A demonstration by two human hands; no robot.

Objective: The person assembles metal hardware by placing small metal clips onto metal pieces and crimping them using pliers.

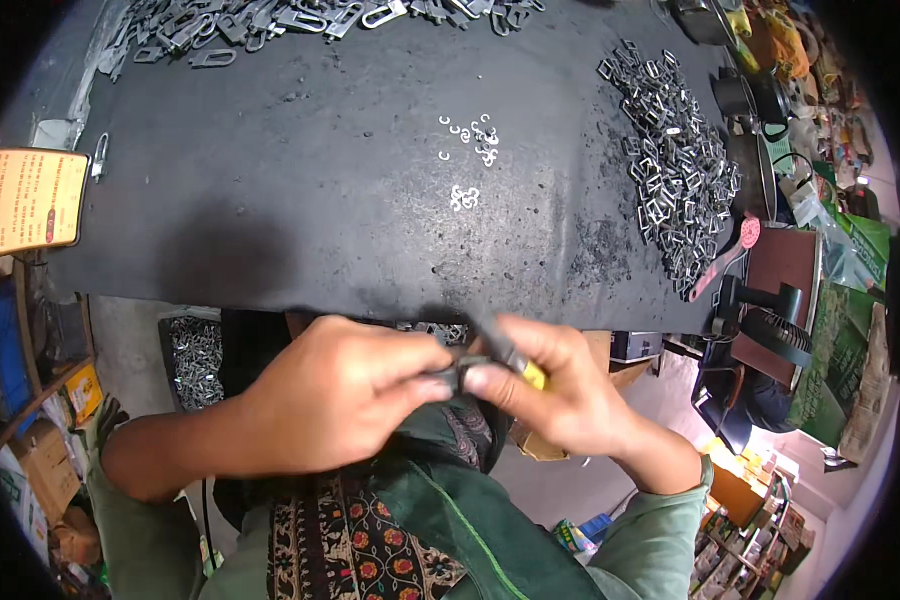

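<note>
My left hand [335, 395] is closed with its fingertips pinching a small dark metal piece [456, 376] just off the table's near edge. My right hand [570, 395] wraps round a dark tool with a yellow handle [533, 376]. The tool's dark shaft [498, 342] points up toward the table and is smeared by motion, so its kind cannot be made out. Both hands meet over my lap, and the fingers partly cover the metal piece. Beyond them on the black table [340, 220] lie small silver C-shaped rings [465, 198] in loose clusters.
Rectangular metal loops [675, 170] form a heap at the table's right, with a pink perforated-head tool [725, 260] beside it. Slotted metal pieces [300, 20] line the far edge. A lit tablet [30, 203] stands left. A small fan [775, 335] is right. Below, a bin [197, 360] holds metal parts.
</note>
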